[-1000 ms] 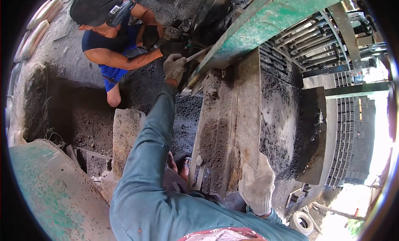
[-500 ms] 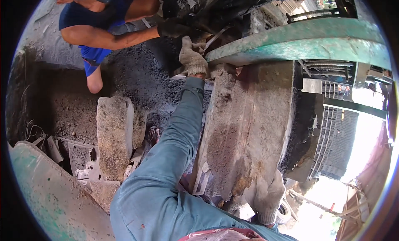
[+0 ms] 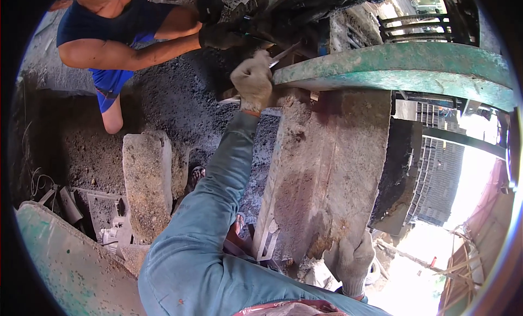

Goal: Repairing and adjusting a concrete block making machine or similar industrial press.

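Note:
My left hand [image 3: 252, 80], in a dusty cream work glove, is closed at the far end of a long dirt-caked slab [image 3: 354, 152]. A thin flat metal bar [image 3: 285, 53] sticks out of that fist toward the upper right, below the tip of a curved green metal beam [image 3: 392, 68]. At the slab's near, broken end, my right hand [image 3: 355, 261] wears a similar glove. Its fingers are curled at the ragged edge, with the tips partly hidden. Across from my left hand, a co-worker's black-gloved hand [image 3: 220, 37] reaches into the dark machinery.
A co-worker in blue shorts [image 3: 111, 84] crouches at the upper left. Dark loose grit [image 3: 180, 92] covers the ground. A rough stone-like block [image 3: 146, 180] stands left of my arm. A green, rusted panel [image 3: 71, 250] curves along the lower left. Metal frames [image 3: 417, 27] stand at the upper right.
The view has shifted slightly, so the slab and beam sit a little lower. My left fist has turned somewhat on the bar. My right hand stays at the slab's near end.

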Demonstrator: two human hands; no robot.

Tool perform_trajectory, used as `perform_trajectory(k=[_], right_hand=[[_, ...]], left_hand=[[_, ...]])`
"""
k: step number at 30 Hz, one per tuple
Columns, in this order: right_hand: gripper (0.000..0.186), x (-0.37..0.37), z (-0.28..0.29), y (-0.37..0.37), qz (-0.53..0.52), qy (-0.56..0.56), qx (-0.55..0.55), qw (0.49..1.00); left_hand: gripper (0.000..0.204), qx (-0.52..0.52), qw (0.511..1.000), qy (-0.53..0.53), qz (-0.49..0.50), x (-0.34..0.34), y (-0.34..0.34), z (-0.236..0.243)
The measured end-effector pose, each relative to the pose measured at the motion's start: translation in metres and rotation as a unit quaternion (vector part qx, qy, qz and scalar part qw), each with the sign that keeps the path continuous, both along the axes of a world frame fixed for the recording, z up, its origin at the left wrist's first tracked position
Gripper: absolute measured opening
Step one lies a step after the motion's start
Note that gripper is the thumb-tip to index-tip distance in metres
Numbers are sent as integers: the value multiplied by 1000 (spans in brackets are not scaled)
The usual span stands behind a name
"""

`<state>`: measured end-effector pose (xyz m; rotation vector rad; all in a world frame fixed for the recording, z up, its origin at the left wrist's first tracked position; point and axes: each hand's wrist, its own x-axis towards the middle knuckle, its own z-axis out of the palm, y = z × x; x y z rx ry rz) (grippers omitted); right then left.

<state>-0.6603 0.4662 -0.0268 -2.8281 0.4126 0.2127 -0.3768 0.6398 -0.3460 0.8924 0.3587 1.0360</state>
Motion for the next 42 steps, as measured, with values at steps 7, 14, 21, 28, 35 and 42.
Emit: perform_trajectory(k=[7,14,21,28,35,42], right_hand=[[21,-2,2,-4,-36,38,-5,999],[24,-4,1,-10,69,14,-18,997],[21,-4,1,-13,74,9,10,997],[17,-6,-2,-22,58,17,33,998],[26,-13,-3,-27,73,11,17,997],[31,-9,1,-24,-34,50,92,994]], left_hand=[[48,-97,975,143,-141,-11,26,18],[39,39,984,169,-50,-25,-14,20],[45,-1,974,209,-92,0,18,42],[44,-50,976,174,-118,-11,6,26],[49,31,978,173,-116,4,26,-1],[26,97,975,135,-146,3,34,-13]])
